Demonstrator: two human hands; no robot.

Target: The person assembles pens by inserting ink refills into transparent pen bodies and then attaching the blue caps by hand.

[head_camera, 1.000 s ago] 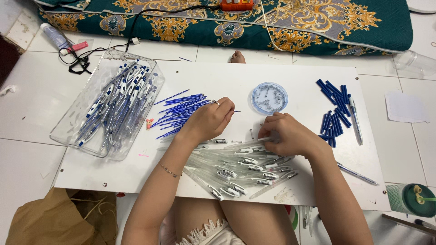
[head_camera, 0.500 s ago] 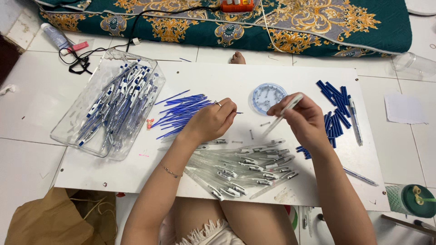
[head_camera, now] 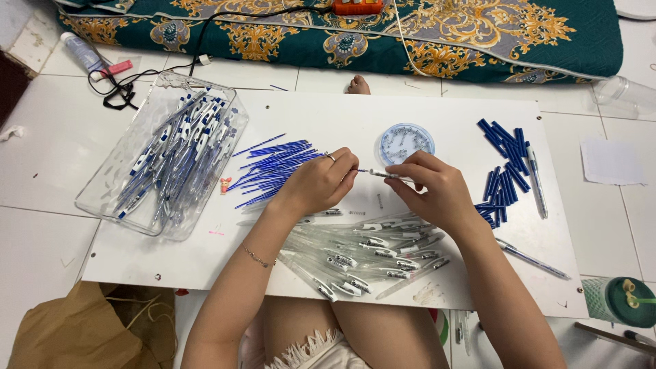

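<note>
White board on a tiled floor. The right hand (head_camera: 437, 195) pinches a clear pen barrel (head_camera: 386, 175) lying sideways, its tip pointing left at the left hand (head_camera: 318, 183), which pinches a blue refill (head_camera: 361, 171) right at that tip.

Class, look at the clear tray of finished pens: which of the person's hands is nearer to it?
Left. The left hand is just beyond the clear tray, past the loose blue refills; the right hand is farther off, below the round dish.
</note>
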